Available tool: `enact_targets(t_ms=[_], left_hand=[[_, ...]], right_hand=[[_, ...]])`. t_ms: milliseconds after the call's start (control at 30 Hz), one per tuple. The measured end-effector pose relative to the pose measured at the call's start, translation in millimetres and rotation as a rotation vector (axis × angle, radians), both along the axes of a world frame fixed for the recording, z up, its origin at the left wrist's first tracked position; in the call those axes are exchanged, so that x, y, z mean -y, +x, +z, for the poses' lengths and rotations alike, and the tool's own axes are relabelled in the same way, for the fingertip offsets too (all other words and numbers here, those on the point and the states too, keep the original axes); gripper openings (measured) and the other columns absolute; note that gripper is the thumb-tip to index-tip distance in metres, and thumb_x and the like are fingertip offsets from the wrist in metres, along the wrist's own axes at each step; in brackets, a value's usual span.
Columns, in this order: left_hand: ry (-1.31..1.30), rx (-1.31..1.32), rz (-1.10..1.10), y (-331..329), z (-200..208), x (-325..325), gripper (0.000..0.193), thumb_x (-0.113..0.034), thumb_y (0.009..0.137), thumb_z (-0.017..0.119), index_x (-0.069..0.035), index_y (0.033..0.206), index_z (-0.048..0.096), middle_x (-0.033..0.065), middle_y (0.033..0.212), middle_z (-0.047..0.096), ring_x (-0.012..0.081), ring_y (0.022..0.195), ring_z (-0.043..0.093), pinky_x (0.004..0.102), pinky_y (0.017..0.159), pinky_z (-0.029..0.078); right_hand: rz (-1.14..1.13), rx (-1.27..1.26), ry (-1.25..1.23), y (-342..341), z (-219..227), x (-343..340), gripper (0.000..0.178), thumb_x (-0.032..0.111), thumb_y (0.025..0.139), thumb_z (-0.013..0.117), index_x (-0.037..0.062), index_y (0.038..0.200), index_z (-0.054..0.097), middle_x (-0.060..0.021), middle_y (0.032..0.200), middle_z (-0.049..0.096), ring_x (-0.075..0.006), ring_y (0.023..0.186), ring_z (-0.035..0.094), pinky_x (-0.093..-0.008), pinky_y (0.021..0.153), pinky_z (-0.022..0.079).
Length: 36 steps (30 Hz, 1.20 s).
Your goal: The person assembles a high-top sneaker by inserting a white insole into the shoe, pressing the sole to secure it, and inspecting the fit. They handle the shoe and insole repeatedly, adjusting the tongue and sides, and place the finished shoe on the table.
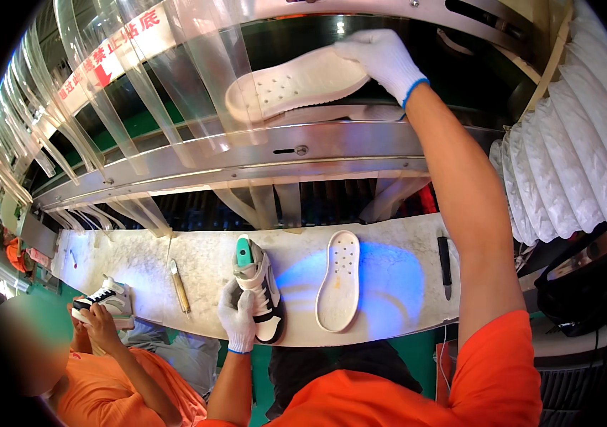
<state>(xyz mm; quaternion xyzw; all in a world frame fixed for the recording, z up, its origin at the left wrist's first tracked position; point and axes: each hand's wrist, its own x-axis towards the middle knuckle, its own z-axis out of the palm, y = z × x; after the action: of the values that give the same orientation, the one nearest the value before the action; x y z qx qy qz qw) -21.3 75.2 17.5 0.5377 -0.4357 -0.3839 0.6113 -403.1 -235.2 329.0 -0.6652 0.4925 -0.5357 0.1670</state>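
My right hand [383, 60], in a white knitted glove with a blue cuff, reaches far up and grips the end of a white shoe sole [296, 84] with small holes. That sole is tilted above the dark conveyor belt, partly behind clear plastic strips. My left hand [237, 313], gloved too, is closed around the side of a black, white and grey sneaker upper [262, 295] standing on the bench, with a green last [244, 250] showing at its opening. Another white sole [339, 281] lies on the bench to the right of the sneaker, under blue light.
On the pale bench [211, 249] lie a wooden-handled tool [179, 286] and a black pen-like tool [445, 267]. A metal machine rail [346, 146] crosses behind it. At left a co-worker [125, 384] holds another sneaker [106, 300]. A white pleated duct [567, 156] hangs at right.
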Motion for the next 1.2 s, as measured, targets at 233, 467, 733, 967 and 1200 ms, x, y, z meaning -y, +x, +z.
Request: enact_targets(t_ms=[233,467,733,967,1200], left_hand=[[0.020,-0.028,-0.005,-2,8,-2,0.042,-0.009,0.102,0.071,0.010,0.139,0.064,0.0109,0.118,0.074,0.0154,0.101,0.071,0.0311,0.092,0.058],[-0.027,0.043,0.006,4,-7,10,0.039,-0.010,0.101,0.070,0.009,0.135,0.066,0.0099,0.112,0.074,0.0133,0.097,0.067,0.0299,0.088,0.057],[0.056,-0.034,-0.015,5,-9,4,0.046,-0.010,0.104,0.070,0.006,0.146,0.062,0.0086,0.125,0.073,0.0137,0.108,0.069,0.0302,0.096,0.056],[0.164,-0.026,0.027,11,-22,-5,0.049,-0.006,0.102,0.062,0.009,0.149,0.060,0.0151,0.143,0.069,0.0217,0.129,0.065,0.0359,0.113,0.049],[0.219,-0.008,0.154,22,-27,-20,0.045,-0.007,0.101,0.057,0.006,0.143,0.063,0.0075,0.127,0.067,0.0164,0.113,0.062,0.0306,0.099,0.049]], right_hand=[[-0.237,0.582,0.186,-19,-2,10,0.055,0.030,0.095,0.087,-0.0097,0.129,0.070,-0.0228,0.124,0.072,-0.0320,0.096,0.076,-0.0366,0.086,0.066],[-0.437,-0.157,0.000,-16,11,-7,0.049,0.036,0.091,0.081,-0.0016,0.122,0.079,-0.0263,0.119,0.078,-0.0411,0.111,0.075,-0.0461,0.101,0.059],[0.261,-0.947,-0.541,60,-149,-208,0.015,0.023,0.089,0.079,0.0098,0.096,0.077,-0.0117,0.085,0.072,-0.0328,0.076,0.072,-0.0452,0.065,0.058],[-0.552,-0.978,0.132,-131,-271,-145,0.033,0.037,0.100,0.073,0.0047,0.094,0.078,-0.0208,0.086,0.076,-0.0415,0.080,0.075,-0.0514,0.073,0.060],[-0.774,-1.176,0.919,-330,-265,-84,0.030,0.036,0.103,0.068,0.0082,0.102,0.080,-0.0199,0.098,0.079,-0.0408,0.092,0.077,-0.0532,0.081,0.061]])
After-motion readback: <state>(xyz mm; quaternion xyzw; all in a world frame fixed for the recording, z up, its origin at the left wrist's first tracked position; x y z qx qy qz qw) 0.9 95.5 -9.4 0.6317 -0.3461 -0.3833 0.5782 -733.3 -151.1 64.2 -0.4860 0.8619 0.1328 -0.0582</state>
